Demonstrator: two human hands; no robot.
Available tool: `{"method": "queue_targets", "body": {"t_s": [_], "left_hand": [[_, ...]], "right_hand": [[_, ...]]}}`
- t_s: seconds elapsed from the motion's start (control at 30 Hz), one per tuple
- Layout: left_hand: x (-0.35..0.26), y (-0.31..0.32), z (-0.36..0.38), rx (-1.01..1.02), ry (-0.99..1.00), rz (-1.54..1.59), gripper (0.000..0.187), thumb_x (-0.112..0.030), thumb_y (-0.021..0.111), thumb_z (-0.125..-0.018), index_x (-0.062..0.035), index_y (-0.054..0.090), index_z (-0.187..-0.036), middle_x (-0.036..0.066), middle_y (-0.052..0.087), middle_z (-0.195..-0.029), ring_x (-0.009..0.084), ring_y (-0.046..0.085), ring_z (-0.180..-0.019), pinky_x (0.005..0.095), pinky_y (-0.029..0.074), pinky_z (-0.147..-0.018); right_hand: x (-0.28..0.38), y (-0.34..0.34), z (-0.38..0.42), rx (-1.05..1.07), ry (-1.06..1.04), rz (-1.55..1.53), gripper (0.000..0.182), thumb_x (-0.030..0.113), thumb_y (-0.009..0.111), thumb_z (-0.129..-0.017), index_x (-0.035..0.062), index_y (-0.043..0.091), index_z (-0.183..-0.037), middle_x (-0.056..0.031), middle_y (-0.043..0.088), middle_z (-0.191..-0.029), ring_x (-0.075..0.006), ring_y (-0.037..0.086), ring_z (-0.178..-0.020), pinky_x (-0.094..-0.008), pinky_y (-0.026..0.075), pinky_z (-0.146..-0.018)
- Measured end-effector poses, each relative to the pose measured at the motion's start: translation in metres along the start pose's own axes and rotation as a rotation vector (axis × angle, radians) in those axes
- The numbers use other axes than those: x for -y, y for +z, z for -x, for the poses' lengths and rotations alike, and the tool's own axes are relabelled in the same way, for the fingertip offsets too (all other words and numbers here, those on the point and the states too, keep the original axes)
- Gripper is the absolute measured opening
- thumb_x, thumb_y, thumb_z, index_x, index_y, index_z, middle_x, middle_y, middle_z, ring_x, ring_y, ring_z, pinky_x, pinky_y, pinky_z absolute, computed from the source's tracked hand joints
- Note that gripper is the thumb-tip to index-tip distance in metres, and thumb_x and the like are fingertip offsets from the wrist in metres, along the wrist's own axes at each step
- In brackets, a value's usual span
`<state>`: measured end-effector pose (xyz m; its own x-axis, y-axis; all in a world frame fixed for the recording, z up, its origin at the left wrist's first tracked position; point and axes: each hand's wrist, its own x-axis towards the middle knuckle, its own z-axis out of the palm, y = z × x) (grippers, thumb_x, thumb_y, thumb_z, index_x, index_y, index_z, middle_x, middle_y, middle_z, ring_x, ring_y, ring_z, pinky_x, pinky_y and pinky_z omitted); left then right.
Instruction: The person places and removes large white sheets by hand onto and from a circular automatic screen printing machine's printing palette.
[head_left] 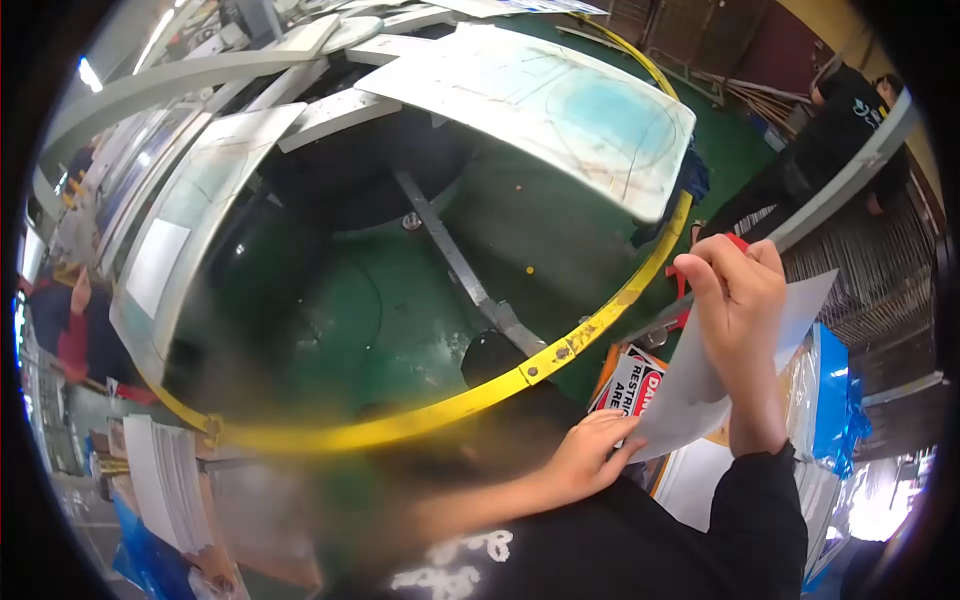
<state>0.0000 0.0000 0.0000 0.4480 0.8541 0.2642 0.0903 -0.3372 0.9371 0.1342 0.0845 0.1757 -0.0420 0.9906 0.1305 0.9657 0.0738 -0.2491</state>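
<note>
A thin whitish sheet (690, 385) is raised at the lower right, bent between my two hands. My right hand (738, 290) is closed at its upper part, with a bit of something red behind the fingers. Lower down, my left hand (597, 448) pinches the sheet's near edge between thumb and fingers. Just behind the sheet lie signs with red, white and black print (630, 385), partly covered by it. Below are white sheets (690, 480), beside a blue box (832, 390) wrapped in clear plastic.
A yellow ring rail (480, 410) curves in front of me. Pale flat panels (600, 110) (190, 220) rest on arms around it. A person in black (840, 130) is at the upper right. Stacked white sheets (160, 470) stand at the lower left; a person's hand (80, 292) shows further left.
</note>
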Motion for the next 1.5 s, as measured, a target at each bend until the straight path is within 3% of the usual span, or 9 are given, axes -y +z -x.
{"method": "queue_targets", "body": {"t_s": [0.17, 0.27, 0.33, 0.43, 0.6, 0.83, 0.97, 1.13, 1.5], "left_hand": [[0.008, -0.023, 0.025, -0.207, -0.272, 0.109, 0.022, -0.018, 0.064, -0.082, -0.001, 0.064, -0.096, 0.016, 0.066, -0.087, 0.0297, 0.065, -0.074, 0.0331, 0.05, -0.062], [0.006, -0.061, 0.032, -0.187, -0.599, 0.166, 0.024, -0.024, 0.062, -0.084, -0.0038, 0.064, -0.098, 0.015, 0.066, -0.084, 0.0231, 0.066, -0.074, 0.0311, 0.049, -0.064], [0.017, -0.077, 0.047, -0.26, -0.652, 0.187, 0.025, -0.022, 0.062, -0.085, -0.0026, 0.063, -0.1, 0.014, 0.066, -0.086, 0.0192, 0.065, -0.077, 0.0299, 0.049, -0.068], [0.024, -0.1, 0.072, -0.468, -0.579, 0.488, 0.026, -0.012, 0.06, -0.087, 0.0008, 0.06, -0.11, 0.007, 0.064, -0.1, 0.0135, 0.058, -0.089, 0.0282, 0.047, -0.079], [0.051, -0.138, 0.07, -0.617, -0.338, 0.758, 0.026, -0.005, 0.057, -0.088, 0.0032, 0.054, -0.112, 0.009, 0.063, -0.102, 0.0123, 0.058, -0.093, 0.0277, 0.047, -0.082], [0.067, -0.199, 0.04, -0.912, -0.241, 0.51, 0.029, -0.002, 0.057, -0.086, 0.0037, 0.049, -0.114, 0.011, 0.065, -0.098, 0.0113, 0.06, -0.086, 0.0232, 0.049, -0.075], [0.083, -0.262, 0.02, -0.912, -0.287, -0.229, 0.034, -0.016, 0.066, -0.081, 0.0018, 0.059, -0.108, 0.013, 0.066, -0.096, 0.0191, 0.062, -0.083, 0.0296, 0.048, -0.076], [0.121, -0.347, 0.023, -0.735, -0.322, -1.039, 0.046, -0.043, 0.068, -0.074, -0.0085, 0.068, -0.104, 0.015, 0.051, -0.128, 0.0351, 0.036, -0.119, 0.0431, 0.027, -0.099], [0.166, -0.38, 0.012, -0.676, -0.459, -1.25, 0.053, -0.059, 0.063, -0.07, -0.0193, 0.07, -0.104, 0.007, 0.023, -0.149, 0.0424, 0.005, -0.132, 0.0558, 0.01, -0.097]], "right_hand": [[-0.004, 0.039, -0.013, -0.674, -0.459, -0.049, 0.07, 0.067, 0.039, -0.083, 0.005, 0.06, -0.11, -0.0126, 0.057, -0.109, -0.026, 0.048, -0.104, -0.0375, 0.03, -0.091], [-0.038, 0.052, -0.009, -0.806, -0.192, -0.056, 0.086, 0.075, 0.035, -0.078, 0.0067, 0.047, -0.128, -0.0148, 0.044, -0.131, -0.0302, 0.036, -0.124, -0.0432, 0.021, -0.103], [-0.082, 0.071, 0.006, -0.827, -0.038, -0.257, 0.083, 0.072, 0.037, -0.081, 0.0043, 0.044, -0.129, -0.015, 0.042, -0.133, -0.0264, 0.041, -0.12, -0.0437, 0.031, -0.098], [-0.108, 0.108, 0.028, -0.645, 0.124, -0.446, 0.071, 0.054, 0.052, -0.085, -0.0013, 0.042, -0.128, -0.0136, 0.045, -0.13, -0.0234, 0.049, -0.113, -0.0324, 0.036, -0.096], [-0.083, 0.137, -0.011, -0.122, 0.106, -0.652, 0.059, 0.021, 0.067, -0.082, -0.0033, 0.039, -0.128, -0.016, 0.05, -0.122, -0.024, 0.051, -0.11, -0.0314, 0.039, -0.094], [-0.042, 0.191, -0.092, -0.21, 0.085, -0.752, 0.06, 0.015, 0.074, -0.074, -0.0039, 0.044, -0.123, -0.0166, 0.056, -0.112, -0.0233, 0.053, -0.106, -0.0327, 0.04, -0.093], [-0.011, 0.22, -0.149, -0.331, -0.051, -0.715, 0.067, 0.024, 0.079, -0.069, -0.0059, 0.047, -0.12, -0.0168, 0.056, -0.111, -0.026, 0.054, -0.104, -0.0346, 0.04, -0.092], [0.041, 0.227, -0.19, -0.248, -0.149, -0.475, 0.085, 0.04, 0.081, -0.063, -0.009, 0.045, -0.122, -0.0209, 0.043, -0.118, -0.0323, 0.046, -0.111, -0.0388, 0.038, -0.095], [0.066, 0.262, -0.22, -0.204, -0.123, -0.239, 0.091, 0.049, 0.079, -0.058, -0.0088, 0.046, -0.121, -0.0243, 0.044, -0.114, -0.0364, 0.048, -0.107, -0.0399, 0.042, -0.091]]}}
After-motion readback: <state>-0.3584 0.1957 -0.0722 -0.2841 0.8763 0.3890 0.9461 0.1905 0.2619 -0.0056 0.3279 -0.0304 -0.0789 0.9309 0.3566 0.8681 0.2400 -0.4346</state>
